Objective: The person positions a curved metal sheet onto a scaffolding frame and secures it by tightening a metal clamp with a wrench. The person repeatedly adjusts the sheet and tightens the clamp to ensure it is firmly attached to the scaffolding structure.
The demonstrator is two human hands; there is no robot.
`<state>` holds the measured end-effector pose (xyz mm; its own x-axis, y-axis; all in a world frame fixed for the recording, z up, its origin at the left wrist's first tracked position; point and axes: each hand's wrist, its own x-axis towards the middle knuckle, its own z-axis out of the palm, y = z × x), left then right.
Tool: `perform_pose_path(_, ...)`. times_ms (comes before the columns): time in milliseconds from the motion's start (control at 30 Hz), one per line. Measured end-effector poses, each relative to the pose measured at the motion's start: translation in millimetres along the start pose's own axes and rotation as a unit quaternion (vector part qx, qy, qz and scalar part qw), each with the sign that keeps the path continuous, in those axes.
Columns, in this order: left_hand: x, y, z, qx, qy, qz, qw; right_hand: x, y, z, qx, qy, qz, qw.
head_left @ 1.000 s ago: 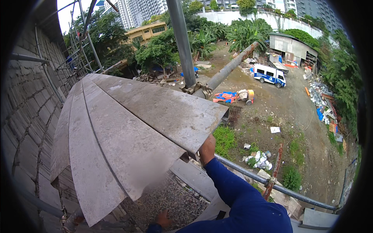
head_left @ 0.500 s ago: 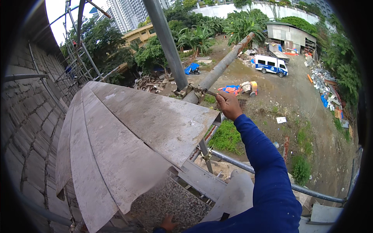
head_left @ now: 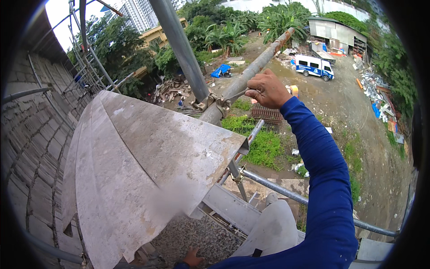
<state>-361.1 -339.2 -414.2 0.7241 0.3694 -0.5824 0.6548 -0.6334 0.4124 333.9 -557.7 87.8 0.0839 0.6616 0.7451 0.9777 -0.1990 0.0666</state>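
My right hand (head_left: 268,91), in a blue sleeve, is closed on the handle of a slim metal wrench (head_left: 241,93). The wrench's other end meets a scaffold coupler (head_left: 220,106). That coupler joins an upright grey steel pipe (head_left: 179,49) to a thicker, rusty slanting pipe (head_left: 262,62). My left hand (head_left: 193,258) shows at the lower edge, fingers spread against a speckled, rough surface (head_left: 197,237); nothing shows in its grasp. Between the hands lie long grey metal planks (head_left: 165,139), dusty and overlapping, partly blurred near their front end.
A block wall (head_left: 36,148) rises at the left with more scaffold pipes (head_left: 96,58). Below right, a horizontal pipe (head_left: 277,193) crosses under my right arm. Far below is a dirt yard with a blue-and-white van (head_left: 315,67), a shed (head_left: 336,36) and scrap piles.
My right hand has swung the wrench handle upward around the coupler, and its knuckles now face up. The view has shifted slightly. My left hand stays at about the same place.
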Motion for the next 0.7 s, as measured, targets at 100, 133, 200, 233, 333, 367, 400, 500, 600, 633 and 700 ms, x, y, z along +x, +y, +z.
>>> perform_pose_path(100,0.3,11.9,-8.7,-0.053,-0.036,-0.033,0.997,5.7,2.5,-5.8,-0.017,-0.004,-0.012,1.0)
perform_pose_path(133,-1.0,14.6,-11.9,-0.071,-0.041,-0.038,0.996,7.3,3.7,-10.1,-0.024,-0.006,-0.012,1.0)
perform_pose_path(200,-10.3,11.7,-9.6,-0.07,-0.056,-0.06,0.994,19.5,-3.9,-19.2,-0.021,-0.086,0.012,0.996)
perform_pose_path(233,-5.4,10.7,-12.9,-0.047,-0.065,-0.065,0.995,23.6,-2.9,-24.4,-0.025,-0.125,0.024,0.992)
perform_pose_path(333,-3.6,17.4,-8.7,0.017,-0.02,-0.059,0.998,9.7,10.9,8.5,0.016,-0.023,-0.016,0.999)
perform_pose_path(367,-3.3,20.5,-8.9,0.036,0.013,-0.054,0.998,7.6,10.0,17.4,0.034,0.011,-0.02,0.999)
perform_pose_path(400,-3.6,22.1,-11.2,0.015,0.007,-0.042,0.999,4.8,12.4,20.3,0.027,0.019,-0.022,0.999)
perform_pose_path(500,-15.1,16.8,-11.4,-0.019,-0.005,-0.028,0.999,5.9,10.4,20.0,0.04,0.006,-0.013,0.999)
perform_pose_path(600,-12.1,15.2,-11.3,-0.01,0.003,-0.018,1.0,0.7,9.4,29.0,0.036,0.065,-0.008,0.997)
perform_pose_path(633,-8.6,12.5,-8.8,-0.019,0.009,-0.011,1.0,1.4,8.0,29.1,0.029,0.08,-0.005,0.996)
perform_pose_path(700,-4.8,6.7,-2.3,0.015,0.007,0.013,1.0,-0.9,6.2,36.1,0.028,0.123,-0.002,0.992)
